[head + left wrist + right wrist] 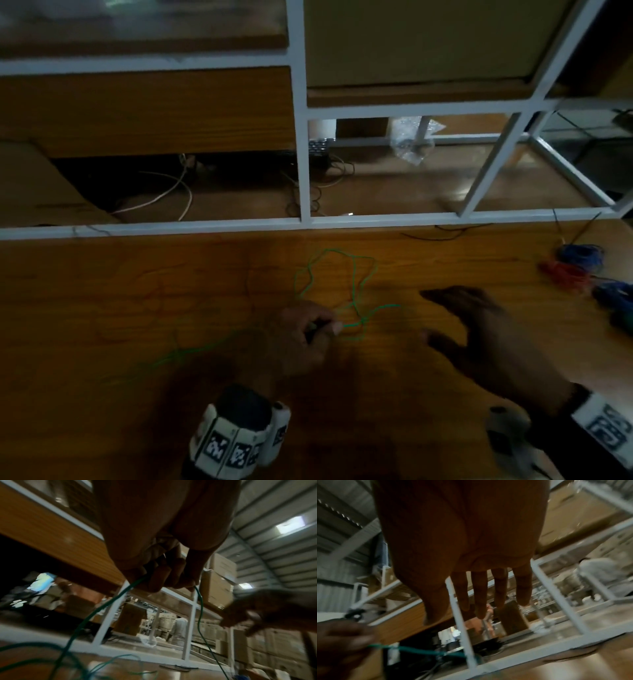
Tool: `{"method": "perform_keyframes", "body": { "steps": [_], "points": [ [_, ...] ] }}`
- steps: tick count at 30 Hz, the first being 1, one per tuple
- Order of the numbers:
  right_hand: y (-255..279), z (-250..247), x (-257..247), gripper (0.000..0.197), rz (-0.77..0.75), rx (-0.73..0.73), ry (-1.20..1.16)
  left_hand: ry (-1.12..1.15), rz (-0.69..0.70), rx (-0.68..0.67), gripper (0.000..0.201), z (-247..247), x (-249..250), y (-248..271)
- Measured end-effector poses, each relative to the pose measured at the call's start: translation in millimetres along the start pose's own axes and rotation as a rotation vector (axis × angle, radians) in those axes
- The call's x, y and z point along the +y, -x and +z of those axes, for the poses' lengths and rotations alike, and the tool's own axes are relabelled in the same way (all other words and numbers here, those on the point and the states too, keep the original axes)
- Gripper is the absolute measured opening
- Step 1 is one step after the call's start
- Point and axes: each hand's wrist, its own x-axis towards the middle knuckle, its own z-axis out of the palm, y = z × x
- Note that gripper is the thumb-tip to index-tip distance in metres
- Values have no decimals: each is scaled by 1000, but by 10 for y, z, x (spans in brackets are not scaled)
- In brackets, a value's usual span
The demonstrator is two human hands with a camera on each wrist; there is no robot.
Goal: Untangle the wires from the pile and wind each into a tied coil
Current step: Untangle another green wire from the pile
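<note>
Toward the right edge of the wooden table lie bundled wires, blue and red, apparently finished coils, though blur hides any ties. Loose across the table's middle sprawls the green wire, uncoiled. The left hand pinches it; the right hand hovers beside, fingers spread, holding nothing. Winding and tying remain.
</note>
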Motion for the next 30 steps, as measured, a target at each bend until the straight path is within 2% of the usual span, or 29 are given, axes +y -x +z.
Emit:
{"method": "perform_keyframes", "body": {
  "steps": [2, 4, 5, 7, 9, 11, 14, 15, 16, 18, 19, 20, 21, 23, 24, 26, 27, 29, 30],
  "points": [
    [-58, 99, -357, 53, -117, 4, -80, -51, 221, 2, 9, 173, 214, -124],
    [-160, 227, -496, 30, -187, 25, -117, -44, 310, -17, 10, 285, 395, -215],
    [-201, 245, -493, 20, -181, 31, -148, -18, 308, -16, 9, 299, 431, -245],
    [-249, 141, -418, 23, -157, 120, -234, 116, 173, -23, 9, 262, 396, -277],
    [-262, -88, -269, 28, -114, 209, -362, 220, -57, -62, 10, 186, 228, -293],
    [-234, -374, -152, 25, -35, 279, -462, 240, -202, 19, 12, 81, -30, -238],
    [-203, -682, 126, 16, 144, 418, -466, 356, -331, 149, 47, -137, -402, -152],
    [-199, -732, 233, 15, 205, 431, -473, 331, -367, 173, 48, -183, -507, -134],
    [-203, -743, 330, 14, 246, 400, -456, 260, -385, 196, 37, -226, -556, -143],
    [-232, -659, 411, 14, 276, 236, -363, 175, -410, 253, 11, -271, -588, -214],
    [-240, -563, 418, 19, 290, 131, -289, 166, -397, 269, 8, -278, -552, -252],
    [-250, -453, 400, 32, 297, 23, -189, 151, -360, 269, 9, -281, -485, -290],
    [-273, -353, 385, 53, 282, -56, -74, 119, -304, 256, 11, -280, -393, -328],
    [-336, -248, 288, 92, 185, -57, 70, -7, -179, 153, 11, -277, -173, -403],
    [-384, -237, 197, 100, 106, 4, 86, -36, -95, 107, 10, -265, -66, -441],
    [-504, -219, -46, 97, -59, 98, 102, -57, 100, 56, 4, -197, 92, -542],
    [-586, -205, -192, 89, -130, 89, 111, -59, 184, 36, 2, -162, 166, -595],
    [-747, -123, -427, 59, -242, 50, 56, -98, 301, 11, 7, -115, 253, -688],
    [-809, -87, -502, 42, -292, 55, 6, -104, 316, 14, 7, -112, 275, -719]
  ]
}}
